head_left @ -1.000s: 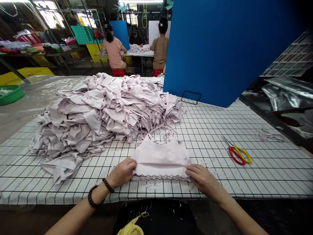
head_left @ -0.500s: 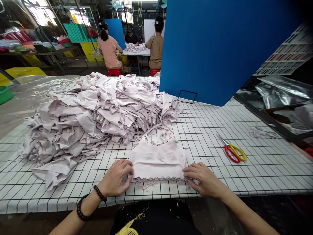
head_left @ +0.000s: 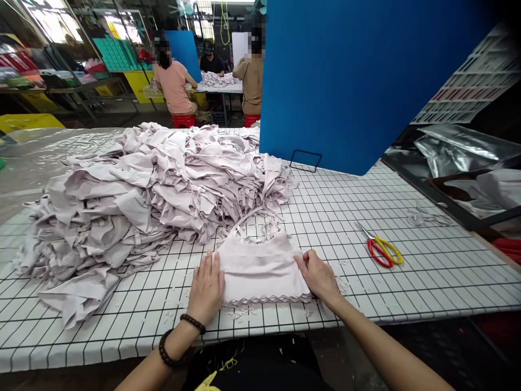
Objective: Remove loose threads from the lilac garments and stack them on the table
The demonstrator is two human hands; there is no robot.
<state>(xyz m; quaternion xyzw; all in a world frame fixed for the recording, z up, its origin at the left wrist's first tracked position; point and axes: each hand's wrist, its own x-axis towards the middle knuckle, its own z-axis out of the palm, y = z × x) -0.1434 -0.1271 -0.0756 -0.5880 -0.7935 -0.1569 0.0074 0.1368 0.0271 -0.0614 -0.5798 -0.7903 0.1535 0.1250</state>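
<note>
A neat stack of pale lilac strappy tops [head_left: 260, 277] with a scalloped hem lies flat in front of me, the hem toward me and the straps away. Along its left edge my left hand [head_left: 208, 285] rests with the fingers stretched out and nearly flat. At the right edge, my right hand [head_left: 319, 274] has its fingers curled, pinching the side of the tops. Beyond and to the left spreads a big loose heap of the same pale fabric [head_left: 163, 190]. Scissors [head_left: 382, 251] with one red and one yellow handle lie right of my right hand.
The table [head_left: 345, 304] has a white cloth with a black grid, scattered with small thread scraps. A large blue board [head_left: 342, 87] stands on a wire foot behind. Boxes with silvery plastic bags [head_left: 464, 152] line the right side. Several people sit at a far table.
My left hand has flattened along the left edge of the tops. My right hand has slid up the right edge, away from the hem. The view has shifted slightly.
</note>
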